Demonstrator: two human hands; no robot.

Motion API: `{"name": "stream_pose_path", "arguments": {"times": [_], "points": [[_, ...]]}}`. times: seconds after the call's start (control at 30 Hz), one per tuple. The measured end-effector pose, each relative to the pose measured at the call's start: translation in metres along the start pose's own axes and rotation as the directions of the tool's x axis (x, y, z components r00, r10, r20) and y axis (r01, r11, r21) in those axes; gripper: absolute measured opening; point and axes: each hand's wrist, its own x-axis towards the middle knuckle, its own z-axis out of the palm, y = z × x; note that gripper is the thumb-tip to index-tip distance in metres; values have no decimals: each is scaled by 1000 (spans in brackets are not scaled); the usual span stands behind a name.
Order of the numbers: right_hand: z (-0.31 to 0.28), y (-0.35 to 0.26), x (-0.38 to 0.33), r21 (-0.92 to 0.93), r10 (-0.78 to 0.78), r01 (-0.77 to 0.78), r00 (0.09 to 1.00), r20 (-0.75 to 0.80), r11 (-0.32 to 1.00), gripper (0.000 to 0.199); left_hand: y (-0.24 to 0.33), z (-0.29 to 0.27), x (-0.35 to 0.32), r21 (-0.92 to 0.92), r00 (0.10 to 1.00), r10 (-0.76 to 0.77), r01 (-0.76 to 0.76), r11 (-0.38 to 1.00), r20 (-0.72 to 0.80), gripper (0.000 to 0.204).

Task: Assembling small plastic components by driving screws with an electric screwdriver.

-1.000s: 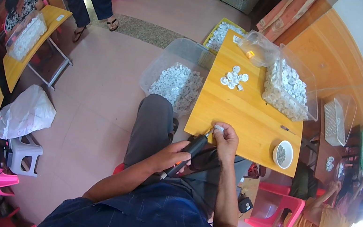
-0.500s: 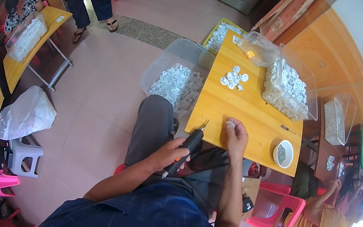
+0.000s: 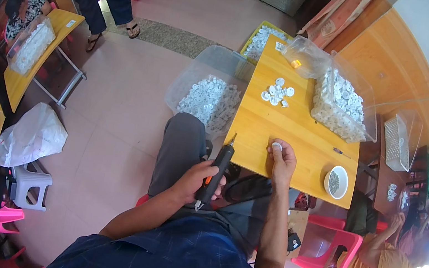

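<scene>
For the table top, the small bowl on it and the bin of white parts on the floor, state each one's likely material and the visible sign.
Table top: probably wood or laminate; smooth yellow-orange sheen.
Small bowl: possibly ceramic or plastic; plain glossy white.
Bin: plastic; clear walls show the white parts inside.

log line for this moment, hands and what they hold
left hand: grips black electric screwdriver | right hand: holds small white part on yellow table

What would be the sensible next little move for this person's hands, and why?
Probably bring the black electric screwdriver across to the small white part. The right hand pins that part on the yellow table near its edge, while the left hand holds the tool off the table, tip pointing toward it but apart.
</scene>
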Motion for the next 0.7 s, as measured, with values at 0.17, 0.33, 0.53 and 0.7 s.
{"name": "stream_pose_path", "arguments": {"times": [0.17,0.33,0.53,0.7], "points": [[1,2,1,-6,-41,41,999,-11,999,11,4,-8,3,-140,1000,-22,21,990,-1,35],[-2,4,4,0,-46,46,999,-4,999,12,4,-8,3,-118,1000,-25,27,993,14,35],[-3,-10,0,-329,-191,164,980,-51,930,19,2,3,0,12,999,-20,20,1000,27,34],[-1,-40,-6,-791,-345,237,938,36,564,28,3,11,-6,119,995,-24,12,993,102,37]]}}
